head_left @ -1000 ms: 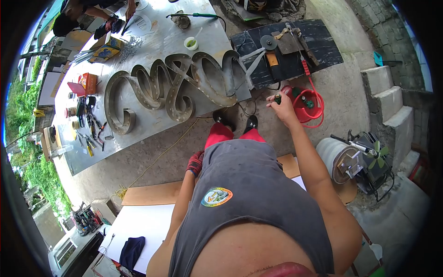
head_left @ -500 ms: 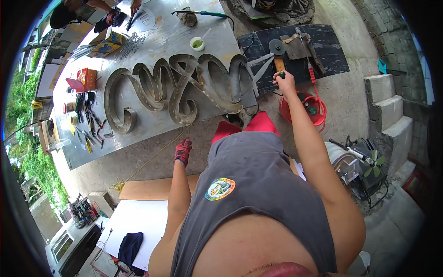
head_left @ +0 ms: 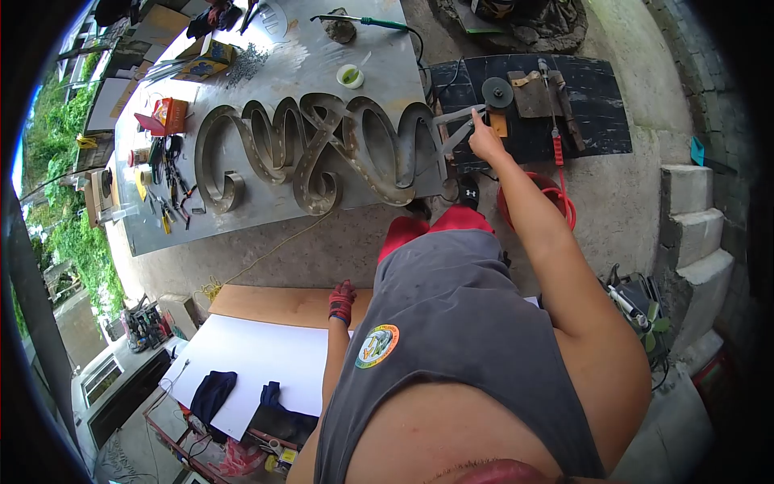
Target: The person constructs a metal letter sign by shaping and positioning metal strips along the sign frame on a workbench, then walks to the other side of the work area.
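Note:
My bare right hand [head_left: 486, 139] reaches to the table's right end. Its index finger is stretched toward the tip of a grey flat metal piece [head_left: 456, 139] with angled arms; I cannot tell whether they touch. The other fingers are curled, and what they hold is hidden. Left of it, a large curved metal strip form [head_left: 305, 173] with looping outlines stands on the metal-topped table [head_left: 266, 77]. My left hand [head_left: 342, 302], in a red and dark glove, hangs low beside my body near a brown board [head_left: 282, 305], fingers loose, nothing visible in it.
On a black board [head_left: 606, 121] lie a grinding disc [head_left: 497, 93] and a torch-like tool with a red handle [head_left: 558, 149]. A red bucket [head_left: 508, 214] sits below. Pliers [head_left: 165, 218], a soldering iron [head_left: 375, 22] and a white cup [head_left: 350, 77] are on the table. Concrete steps [head_left: 689, 214] rise at right.
My right hand has moved slightly left and up to the grey metal piece, its index finger now stretched out. My left hand hangs farther right and lower. The whole view has shifted.

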